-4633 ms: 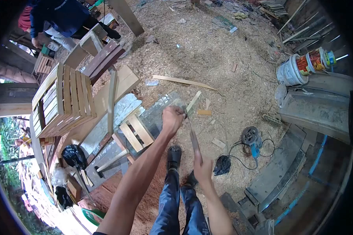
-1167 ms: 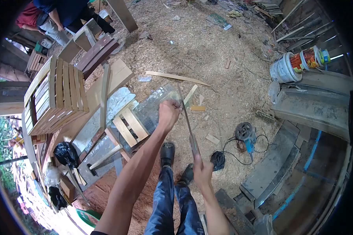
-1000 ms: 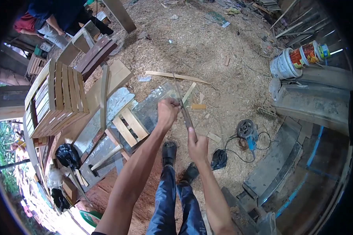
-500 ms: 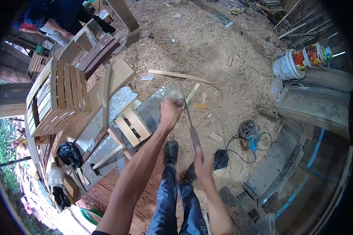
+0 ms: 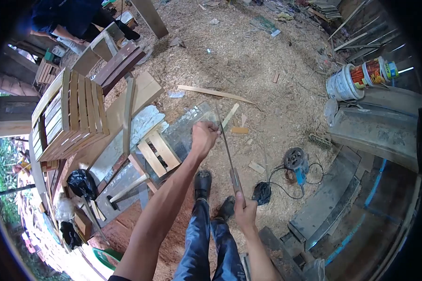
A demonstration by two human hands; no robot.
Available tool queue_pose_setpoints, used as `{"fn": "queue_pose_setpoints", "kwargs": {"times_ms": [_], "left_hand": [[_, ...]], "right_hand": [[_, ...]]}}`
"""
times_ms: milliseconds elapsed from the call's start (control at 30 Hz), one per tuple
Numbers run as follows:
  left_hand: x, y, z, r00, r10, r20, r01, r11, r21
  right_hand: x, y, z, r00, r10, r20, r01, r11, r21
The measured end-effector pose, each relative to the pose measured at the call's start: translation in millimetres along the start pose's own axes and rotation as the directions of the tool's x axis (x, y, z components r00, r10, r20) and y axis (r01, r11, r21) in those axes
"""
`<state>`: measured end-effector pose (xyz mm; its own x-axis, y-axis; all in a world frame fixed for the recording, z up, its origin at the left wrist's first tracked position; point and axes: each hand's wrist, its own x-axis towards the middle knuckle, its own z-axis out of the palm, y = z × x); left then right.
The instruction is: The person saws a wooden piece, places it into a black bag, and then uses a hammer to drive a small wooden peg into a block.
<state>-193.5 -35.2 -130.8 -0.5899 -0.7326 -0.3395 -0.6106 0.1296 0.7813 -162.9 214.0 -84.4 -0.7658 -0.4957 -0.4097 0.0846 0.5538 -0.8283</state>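
A long thin dark blade-like tool (image 5: 229, 157) slants between my hands above the ground. My right hand (image 5: 245, 210) is wrapped round its lower end, thumb laid along it. My left hand (image 5: 204, 138) is closed beside the upper part of the tool, fingers pinched together; what they grip is too small to make out. Below and left of my left hand lies a small slatted wooden piece (image 5: 158, 153). A hammer (image 5: 129, 189) rests on the grey board at the lower left.
Slatted crates (image 5: 75, 112) stand at the left. A power tool (image 5: 296, 161) with a cord and a black bag (image 5: 262, 193) lie at the right. Buckets (image 5: 344, 83) sit on a bench. Another person (image 5: 68, 18) bends at the upper left. Wood strips (image 5: 215, 92) lie ahead.
My right hand has moved slightly down and to the right, and more of the tool's lower end shows. My left hand stays in nearly the same place.
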Motion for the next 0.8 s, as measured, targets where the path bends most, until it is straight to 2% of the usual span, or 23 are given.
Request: {"fn": "queue_pose_setpoints", "kwargs": {"times_ms": [67, 133, 167, 233, 267, 367, 500, 533, 567, 700, 733, 800], "left_hand": [[-5, -1, 1, 1.000, -0.027, 0.015, 0.027, 1.000, 0.009], [-4, -1, -1, 0.997, 0.074, 0.008, -0.074, 0.997, 0.031], [-4, 2, -3, 0.997, 0.075, 0.007, -0.075, 0.997, 0.036], [-9, 18, -9, 0.994, -0.095, 0.057, 0.095, 0.995, -0.001], [-12, 18, -7, 0.993, -0.099, 0.063, 0.099, 0.995, 0.002], [-5, 6, -2, 0.999, -0.029, 0.014, 0.029, 0.999, 0.017], [-4, 10, -7, 0.996, -0.048, 0.079, 0.049, 0.999, -0.010], [-3, 2, -2, 0.999, -0.021, 0.029, 0.021, 1.000, -0.010], [-3, -4, 2, 1.000, 0.012, -0.016, -0.012, 1.000, -0.004], [-4, 2, -1, 1.000, -0.028, -0.014, 0.028, 0.999, 0.046], [-3, 3, -2, 1.000, 0.001, 0.011, -0.002, 0.997, 0.083], [-4, 0, 0, 0.998, 0.034, 0.045, -0.039, 0.992, 0.119]], "right_hand": [[6, 4, 4, 1.000, 0.023, 0.020, -0.023, 1.000, -0.019], [45, -16, 21, 0.993, -0.110, -0.047, 0.109, 0.994, -0.021], [48, -11, 23, 0.993, -0.111, -0.046, 0.110, 0.994, -0.016], [52, -4, 20, 0.997, -0.077, 0.014, 0.077, 0.996, 0.036], [49, -3, 19, 0.997, -0.070, 0.014, 0.069, 0.997, 0.037], [48, -18, 26, 0.997, -0.075, -0.026, 0.077, 0.992, 0.095], [52, -5, 30, 0.999, -0.037, -0.021, 0.039, 0.996, 0.079], [48, -5, 26, 1.000, -0.014, -0.017, 0.015, 0.997, 0.081], [33, -7, 21, 1.000, -0.006, -0.017, 0.007, 0.997, 0.082], [-13, -1, 6, 1.000, 0.005, -0.029, -0.002, 0.996, 0.094], [-18, 3, 3, 0.999, 0.011, -0.035, -0.007, 0.994, 0.107], [28, -7, 18, 1.000, -0.010, -0.027, 0.011, 1.000, 0.024]]}}
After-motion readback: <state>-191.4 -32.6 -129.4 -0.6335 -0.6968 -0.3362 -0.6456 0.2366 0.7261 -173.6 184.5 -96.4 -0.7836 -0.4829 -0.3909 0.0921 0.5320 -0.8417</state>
